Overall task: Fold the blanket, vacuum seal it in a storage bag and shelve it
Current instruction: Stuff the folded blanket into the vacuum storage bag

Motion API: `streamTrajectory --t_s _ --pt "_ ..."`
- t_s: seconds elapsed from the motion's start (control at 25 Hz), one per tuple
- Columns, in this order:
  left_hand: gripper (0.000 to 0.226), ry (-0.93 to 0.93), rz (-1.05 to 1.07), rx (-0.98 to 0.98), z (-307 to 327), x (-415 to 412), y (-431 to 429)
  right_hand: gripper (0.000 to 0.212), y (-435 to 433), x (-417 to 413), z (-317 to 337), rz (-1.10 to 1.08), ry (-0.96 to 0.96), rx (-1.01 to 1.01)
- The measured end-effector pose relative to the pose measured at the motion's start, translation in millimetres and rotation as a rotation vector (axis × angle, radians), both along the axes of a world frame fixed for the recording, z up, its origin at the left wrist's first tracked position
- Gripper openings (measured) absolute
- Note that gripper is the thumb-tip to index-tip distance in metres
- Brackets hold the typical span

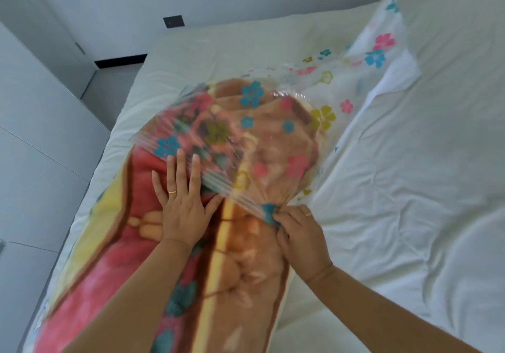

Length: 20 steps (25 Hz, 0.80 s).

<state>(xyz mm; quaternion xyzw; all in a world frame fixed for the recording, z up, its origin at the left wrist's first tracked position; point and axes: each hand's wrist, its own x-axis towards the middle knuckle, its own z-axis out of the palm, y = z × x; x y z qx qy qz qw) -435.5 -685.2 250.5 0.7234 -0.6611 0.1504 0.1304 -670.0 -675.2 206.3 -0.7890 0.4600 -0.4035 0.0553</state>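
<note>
A folded fleece blanket [131,257], red, yellow and brown, lies lengthwise on the bed. Its far end sits inside a clear storage bag [276,123] printed with coloured flowers; the bag's mouth edge crosses the blanket at mid-frame. My left hand [181,202] lies flat with spread fingers on the red part of the blanket, fingertips at the bag's edge. My right hand [297,235] pinches the bunched bag edge at the blanket's right side.
The bed [410,202] has a wrinkled white sheet. The empty far part of the bag [382,51] trails toward the top right over the sheet. White cupboard doors [35,134] stand along the left, with a strip of floor between.
</note>
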Motion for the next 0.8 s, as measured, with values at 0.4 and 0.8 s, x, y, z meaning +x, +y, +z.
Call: streamTrajectory --t_s 0.4,0.8 --pt "0.047 0.042 -0.252 -0.189 39 41 -23 0.025 42 -1 -18 -0.108 -0.021 0.038" --pt "0.042 0.093 -0.122 -0.003 20 74 108 0.047 80 28 22 -0.175 0.133 0.009"
